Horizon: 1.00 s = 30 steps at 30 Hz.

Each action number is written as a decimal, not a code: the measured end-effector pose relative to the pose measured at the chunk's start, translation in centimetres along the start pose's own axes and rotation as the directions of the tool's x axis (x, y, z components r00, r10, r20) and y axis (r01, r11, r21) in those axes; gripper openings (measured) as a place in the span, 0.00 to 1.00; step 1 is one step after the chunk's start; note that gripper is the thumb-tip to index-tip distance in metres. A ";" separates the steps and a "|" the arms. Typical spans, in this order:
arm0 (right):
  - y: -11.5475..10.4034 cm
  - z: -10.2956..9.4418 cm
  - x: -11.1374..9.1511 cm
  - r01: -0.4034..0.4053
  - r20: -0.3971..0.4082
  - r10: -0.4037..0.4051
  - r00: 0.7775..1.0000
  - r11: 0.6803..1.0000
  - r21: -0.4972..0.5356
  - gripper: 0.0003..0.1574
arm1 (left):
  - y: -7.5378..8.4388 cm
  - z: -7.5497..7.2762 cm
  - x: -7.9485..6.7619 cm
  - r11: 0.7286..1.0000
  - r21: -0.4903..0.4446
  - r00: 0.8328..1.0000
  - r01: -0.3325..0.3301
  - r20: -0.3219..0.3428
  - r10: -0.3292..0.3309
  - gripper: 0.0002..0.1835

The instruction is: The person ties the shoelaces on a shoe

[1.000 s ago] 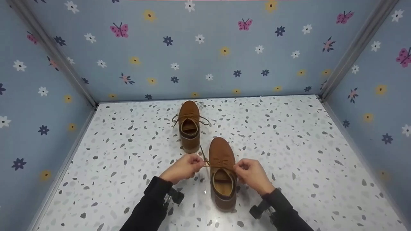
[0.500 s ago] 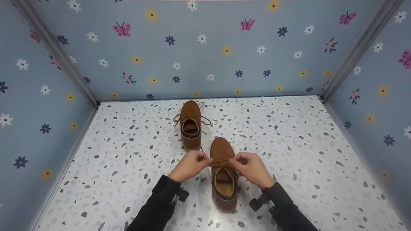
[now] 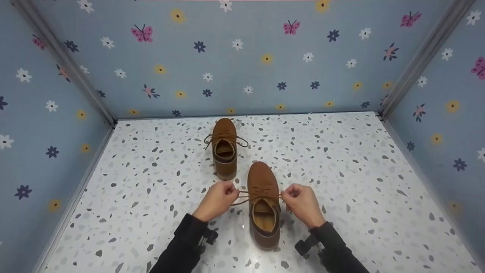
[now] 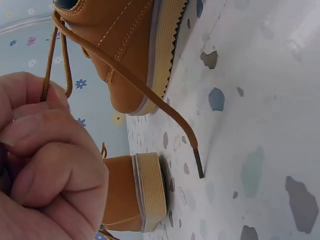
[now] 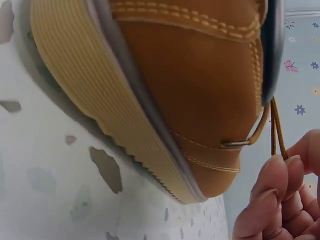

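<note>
A brown lace-up shoe [image 3: 261, 176] stands on the floor between the two hands, toe pointing away. To its left, my left hand [image 3: 216, 201] pinches two strands of the shoelace between thumb and curled fingers. A loose lace end [image 4: 135, 81] with a dark tip hangs beside that hand in the left wrist view. My right hand [image 3: 304, 204] pinches a doubled part of the lace [image 5: 278, 131] at the shoe's right side. Both sides are drawn out sideways from the knot over the tongue. What lies inside the fists is hidden.
The matching brown shoe [image 3: 224, 129], its lace tied in a bow, stands farther forward and left. A speckled white floor [image 3: 341, 170] lies under both shoes. Blue flower-patterned panels [image 3: 242, 57] enclose the back and sides.
Both hands first came together over the near shoe's laces, then moved apart to either side. Lace strands now stretch between each hand and the knot. The shoes stayed in place.
</note>
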State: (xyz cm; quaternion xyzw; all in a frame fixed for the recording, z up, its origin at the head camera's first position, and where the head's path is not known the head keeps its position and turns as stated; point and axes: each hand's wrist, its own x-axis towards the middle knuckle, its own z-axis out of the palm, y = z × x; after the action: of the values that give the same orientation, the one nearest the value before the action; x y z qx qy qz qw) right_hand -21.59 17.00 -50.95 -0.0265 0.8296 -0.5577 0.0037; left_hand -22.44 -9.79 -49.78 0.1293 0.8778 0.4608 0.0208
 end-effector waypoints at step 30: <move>-0.3 -1.7 -0.2 0.009 0.209 0.000 0.978 0.999 -0.044 0.22 | -0.3 0.3 0.2 1.000 0.004 1.000 -0.018 0.004 0.018 0.14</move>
State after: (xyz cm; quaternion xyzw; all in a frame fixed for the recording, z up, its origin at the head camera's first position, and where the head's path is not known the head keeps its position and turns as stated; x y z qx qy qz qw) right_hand -21.46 18.45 -50.09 -0.0868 0.8369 -0.5331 0.0888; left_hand -22.62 -9.67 -50.16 0.1381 0.8776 0.4588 0.0182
